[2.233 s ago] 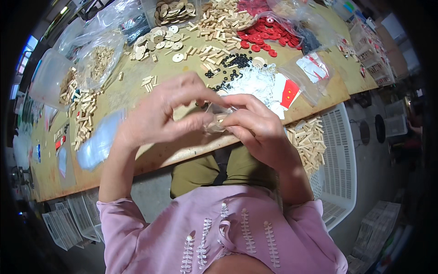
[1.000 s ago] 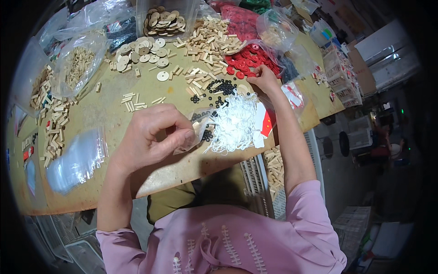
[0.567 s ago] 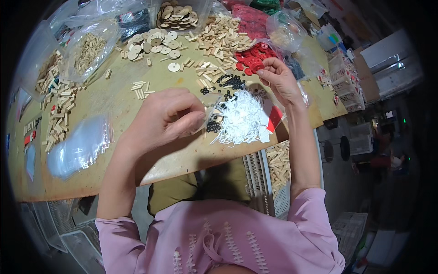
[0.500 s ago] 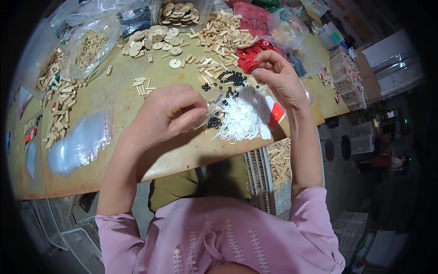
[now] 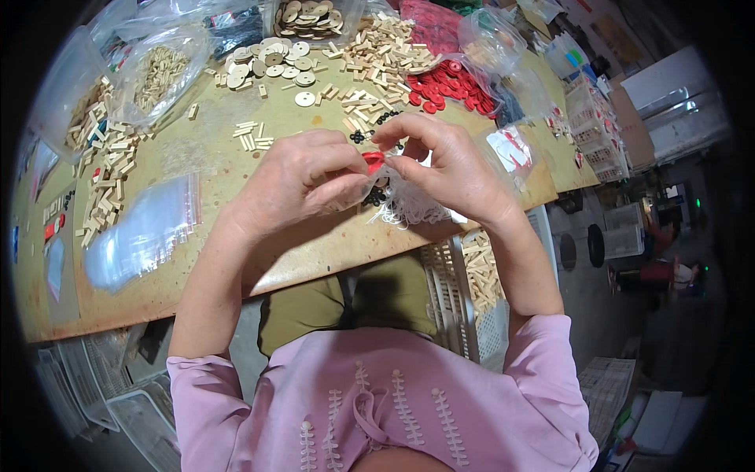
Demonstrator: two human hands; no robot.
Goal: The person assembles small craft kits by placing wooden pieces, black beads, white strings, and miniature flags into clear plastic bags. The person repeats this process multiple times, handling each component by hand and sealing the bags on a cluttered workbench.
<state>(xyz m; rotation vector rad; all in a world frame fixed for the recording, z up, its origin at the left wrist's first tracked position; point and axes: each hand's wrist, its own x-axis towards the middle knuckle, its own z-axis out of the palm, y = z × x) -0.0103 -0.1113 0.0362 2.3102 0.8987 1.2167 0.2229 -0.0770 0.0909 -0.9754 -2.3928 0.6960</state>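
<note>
My left hand (image 5: 303,177) is closed, its fingers pinching a small clear plastic bag (image 5: 351,195) that is partly hidden by them. At the mouth of the bag, between both hands, shows a small red round piece (image 5: 373,161). My right hand (image 5: 448,165) has thumb and forefinger curled together at this red piece and holds it. Beneath the hands lies a heap of white strings (image 5: 409,208), with small black beads (image 5: 358,137) around it, partly covered. Beyond my right hand spreads a pile of red discs (image 5: 456,85).
Clear zip bags (image 5: 145,236) lie fanned out at the left. Wooden discs (image 5: 259,63) and small wooden blocks (image 5: 377,63) are heaped at the back. A plastic bag of wooden pieces (image 5: 157,75) sits back left. Below the table's front edge stands a basket of wooden blocks (image 5: 450,291).
My right hand has come from the red pile toward my left hand, bringing a red piece to the bag. It now covers part of the string heap.
</note>
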